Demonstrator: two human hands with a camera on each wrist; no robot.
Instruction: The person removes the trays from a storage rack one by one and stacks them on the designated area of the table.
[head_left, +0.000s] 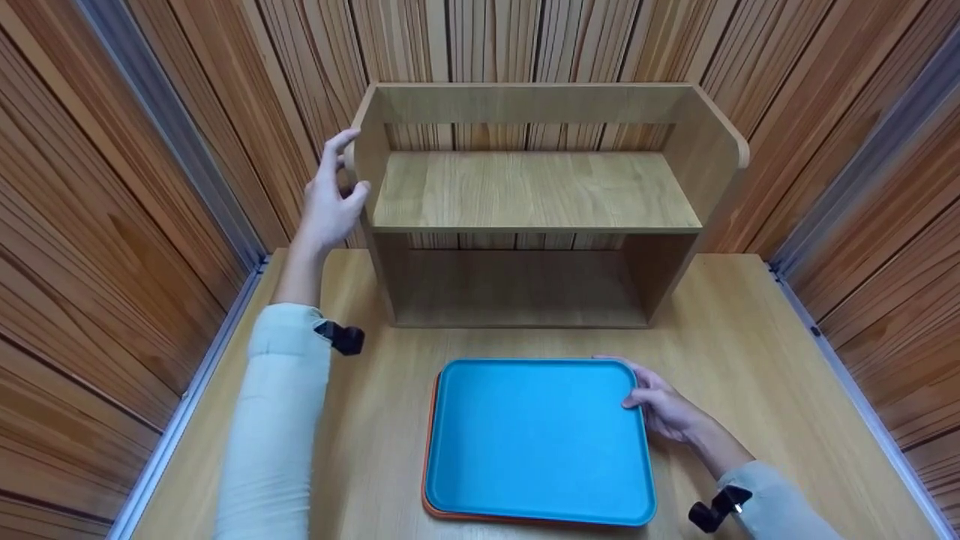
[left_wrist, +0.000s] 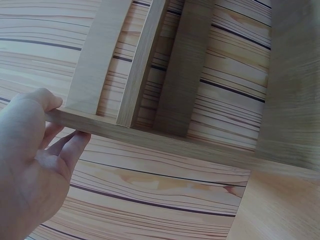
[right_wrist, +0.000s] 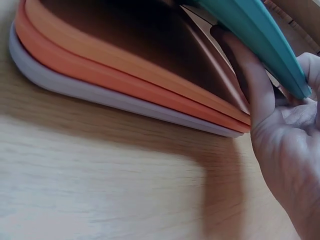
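My left hand (head_left: 330, 210) grips the front edge of the left side panel of a two-level wooden shelf (head_left: 540, 191). In the left wrist view, thumb and fingers (left_wrist: 75, 150) lie on opposite sides of that panel (left_wrist: 110, 131). Between thumb and fingers, my right hand (head_left: 664, 405) pinches the right edge of a blue tray (head_left: 540, 442) near its far corner. The right wrist view shows this tray's edge raised above a light orange tray (right_wrist: 125, 66), with a darker orange tray (right_wrist: 125, 86) and a pale lavender tray (right_wrist: 100, 95) stacked underneath.
The shelf stands at the back of a wooden table (head_left: 382, 405), before a wood-plank wall (head_left: 495, 37). Plank walls also rise at left and right, with metal rails (head_left: 184, 397) along the table's sides. A small black wrist camera (head_left: 341, 337) sits on the left sleeve.
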